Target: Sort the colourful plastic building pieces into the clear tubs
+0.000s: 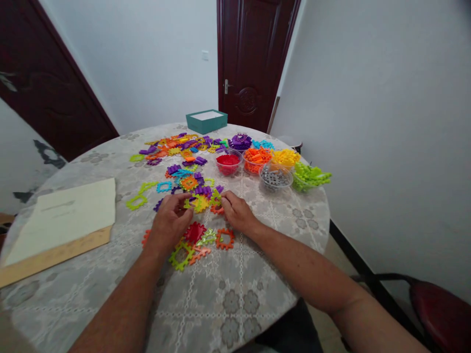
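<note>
Toothed plastic pieces (201,203), lime and yellow, sit between the two hands over the middle of the round table (272,289), with a cream sheet (66,215) lying flat at far left. Next comes the left hand (171,218), its index finger and thumb closed about the lime left edge of these pieces, and just apart from it the right hand (237,211) pinches a small lime piece (215,197) by its right side. Farther right stand clear bowls (275,188) of red, orange and grey parts, then heaped yellow parts (286,157) and green parts (308,175).
</note>
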`<move>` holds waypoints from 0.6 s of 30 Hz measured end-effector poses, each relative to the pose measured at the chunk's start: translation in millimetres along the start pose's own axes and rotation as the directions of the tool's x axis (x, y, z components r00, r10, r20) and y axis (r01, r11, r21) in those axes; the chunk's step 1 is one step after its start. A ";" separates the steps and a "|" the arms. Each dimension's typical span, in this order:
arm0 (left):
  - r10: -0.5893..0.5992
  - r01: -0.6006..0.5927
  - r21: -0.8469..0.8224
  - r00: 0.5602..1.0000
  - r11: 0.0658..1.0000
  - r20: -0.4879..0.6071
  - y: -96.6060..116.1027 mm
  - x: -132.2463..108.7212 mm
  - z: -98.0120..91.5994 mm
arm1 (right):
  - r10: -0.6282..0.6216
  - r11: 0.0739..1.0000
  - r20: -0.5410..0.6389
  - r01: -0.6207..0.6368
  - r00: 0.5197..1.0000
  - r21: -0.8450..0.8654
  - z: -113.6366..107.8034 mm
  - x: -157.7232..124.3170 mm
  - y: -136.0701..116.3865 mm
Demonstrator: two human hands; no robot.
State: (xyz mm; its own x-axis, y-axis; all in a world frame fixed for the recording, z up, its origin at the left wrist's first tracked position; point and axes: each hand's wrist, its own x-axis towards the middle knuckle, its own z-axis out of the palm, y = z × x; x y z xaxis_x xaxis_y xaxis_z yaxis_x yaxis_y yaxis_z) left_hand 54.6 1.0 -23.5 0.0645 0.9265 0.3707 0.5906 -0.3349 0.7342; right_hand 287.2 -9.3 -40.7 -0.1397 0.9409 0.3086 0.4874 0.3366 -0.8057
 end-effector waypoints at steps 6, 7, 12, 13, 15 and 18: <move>-0.203 0.262 -0.306 0.956 0.915 0.213 13.2 -4.4 10.7 | -0.263 0.965 -0.052 0.261 0.963 -0.037 5.5 -1.5 -4.1; -0.232 0.300 -0.349 0.947 0.888 0.224 15.9 -4.5 10.0 | -0.304 0.951 -0.022 0.303 0.952 -0.054 6.5 -1.9 -3.6; -0.306 0.422 -0.593 0.906 0.686 0.292 20.8 -3.7 6.6 | -0.345 0.927 0.041 0.347 0.938 -0.144 8.5 -1.8 -2.3; -0.301 0.430 -0.633 0.903 0.643 0.308 20.6 -3.6 6.9 | -0.347 0.922 0.044 0.349 0.937 -0.169 7.8 -1.5 -2.8; -0.276 0.428 -0.678 0.904 0.598 0.327 20.5 -3.8 8.2 | -0.343 0.909 0.071 0.350 0.937 -0.224 5.6 -1.2 -4.3; -0.269 0.438 -0.618 0.897 0.654 0.350 22.1 -4.1 9.2 | -0.324 0.895 0.146 0.353 0.935 -0.273 1.8 -2.3 -7.1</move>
State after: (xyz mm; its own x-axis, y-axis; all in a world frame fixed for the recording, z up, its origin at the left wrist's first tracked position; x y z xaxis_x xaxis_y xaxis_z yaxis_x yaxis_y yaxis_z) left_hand 74.8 -8.7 -14.1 0.1807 0.9814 -0.0645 -0.0826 0.0805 0.9933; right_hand 282.5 -13.8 -36.6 -0.4143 0.7756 0.4761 0.6220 0.6232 -0.4740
